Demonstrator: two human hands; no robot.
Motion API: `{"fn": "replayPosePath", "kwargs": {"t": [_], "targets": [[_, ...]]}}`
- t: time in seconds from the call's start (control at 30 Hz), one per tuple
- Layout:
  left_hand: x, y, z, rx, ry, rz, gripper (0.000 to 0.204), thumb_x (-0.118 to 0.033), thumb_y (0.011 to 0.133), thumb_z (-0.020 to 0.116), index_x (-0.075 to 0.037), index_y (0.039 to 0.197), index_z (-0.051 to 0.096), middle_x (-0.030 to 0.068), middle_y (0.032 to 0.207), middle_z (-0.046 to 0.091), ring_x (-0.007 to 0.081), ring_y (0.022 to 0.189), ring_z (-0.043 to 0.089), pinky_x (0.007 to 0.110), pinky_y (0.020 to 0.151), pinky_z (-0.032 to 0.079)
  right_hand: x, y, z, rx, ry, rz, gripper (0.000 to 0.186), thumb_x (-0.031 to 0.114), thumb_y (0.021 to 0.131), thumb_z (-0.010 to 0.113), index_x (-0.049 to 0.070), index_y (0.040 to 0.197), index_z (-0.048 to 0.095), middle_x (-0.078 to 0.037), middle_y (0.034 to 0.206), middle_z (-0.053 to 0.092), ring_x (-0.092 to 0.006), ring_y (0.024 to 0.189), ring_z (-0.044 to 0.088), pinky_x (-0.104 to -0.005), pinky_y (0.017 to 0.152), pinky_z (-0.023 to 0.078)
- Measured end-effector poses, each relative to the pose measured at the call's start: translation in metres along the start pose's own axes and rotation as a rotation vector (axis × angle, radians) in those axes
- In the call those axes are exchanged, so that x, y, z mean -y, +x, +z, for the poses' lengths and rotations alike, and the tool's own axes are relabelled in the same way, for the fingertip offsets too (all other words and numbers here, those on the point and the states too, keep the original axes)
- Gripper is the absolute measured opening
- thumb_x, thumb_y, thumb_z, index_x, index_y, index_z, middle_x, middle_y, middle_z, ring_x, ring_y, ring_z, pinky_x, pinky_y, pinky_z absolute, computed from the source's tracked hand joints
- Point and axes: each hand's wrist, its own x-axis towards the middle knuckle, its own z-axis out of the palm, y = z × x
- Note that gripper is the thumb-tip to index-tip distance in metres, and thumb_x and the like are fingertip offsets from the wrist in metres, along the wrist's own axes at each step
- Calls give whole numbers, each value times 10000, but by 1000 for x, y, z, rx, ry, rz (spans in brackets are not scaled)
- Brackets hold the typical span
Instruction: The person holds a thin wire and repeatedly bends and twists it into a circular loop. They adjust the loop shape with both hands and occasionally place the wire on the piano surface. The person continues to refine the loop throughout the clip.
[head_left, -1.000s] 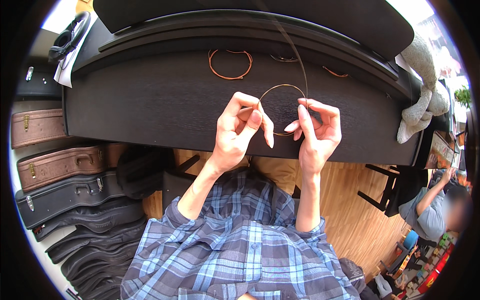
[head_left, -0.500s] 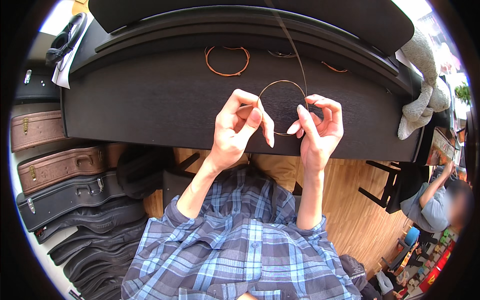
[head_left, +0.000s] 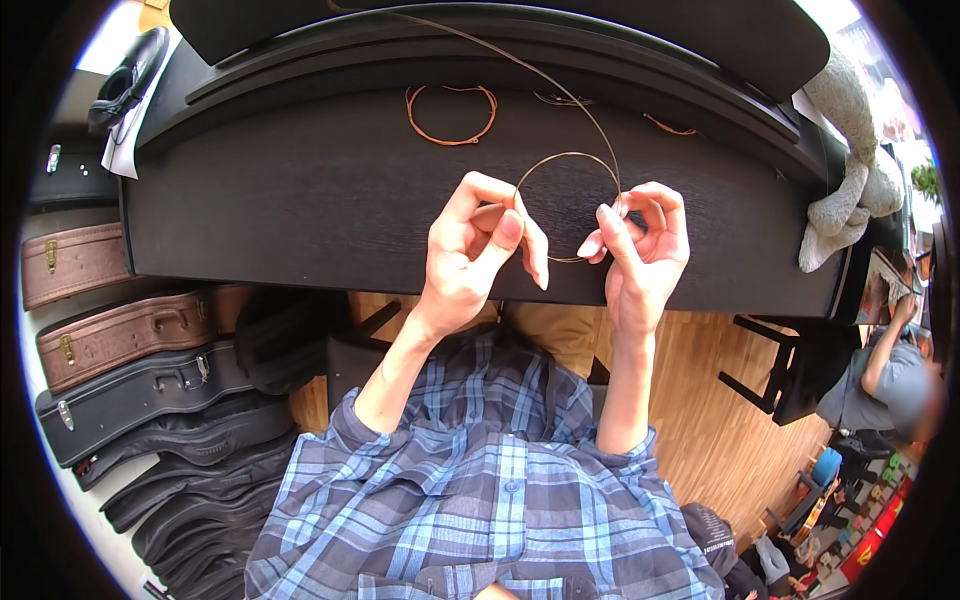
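Above the shut black piano lid, we hold a thin coppery wire in both hands. Our left hand has its thumb and first finger pinched on one side of the wire, and the other fingers curl in. Our right hand pinches the other side with its fingertips, where the wire crosses over itself. Held that way, the wire makes a round loop between our hands, and the pinch at the crossing looks like what keeps the loop from springing open. The long free end of the wire swings up and away over the piano, far from our fingers.

On the lid lie more wires. One coiled orange ring rests flat, well apart from our hands. A grey soft toy sits at the right end of the piano. On the floor to our left, instrument cases lie side by side. Far off at the right, another person sits bent over.
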Motion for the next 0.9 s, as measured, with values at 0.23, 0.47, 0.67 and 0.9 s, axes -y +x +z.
{"fn": "replayPosePath", "kwargs": {"t": [0.23,0.47,0.67,0.9], "targets": [[-2,0,1,3,22,-11,141,-143,1023,510,-20,1041,445,113,744,620,169,632,625,293,613,535,-1,-2,-2,28,-34,-24,380,-106,843,671,26,1164,516,-66,920,589,-129,604,640,-207,496,463],[-2,1,0,-11,-2,-25,146,-144,1023,510,-17,1046,442,114,744,620,165,622,620,290,597,538,-2,-3,2,117,-163,-116,512,-99,873,628,24,1339,455,-113,960,672,-148,684,670,-243,631,542],[2,0,-3,-47,-61,22,138,-147,1032,489,-17,1047,445,122,743,618,168,599,612,288,579,531,-4,-1,10,106,-282,-221,582,-68,926,553,32,1448,318,-176,1100,666,-261,1060,666,-378,966,524],[3,3,-13,-74,-245,55,135,-158,1048,440,-24,1048,455,140,737,619,179,557,583,285,539,497,-9,4,6,-55,-114,-242,430,-28,962,553,7,1365,409,-190,1106,660,-263,1077,654,-386,992,516]]}}
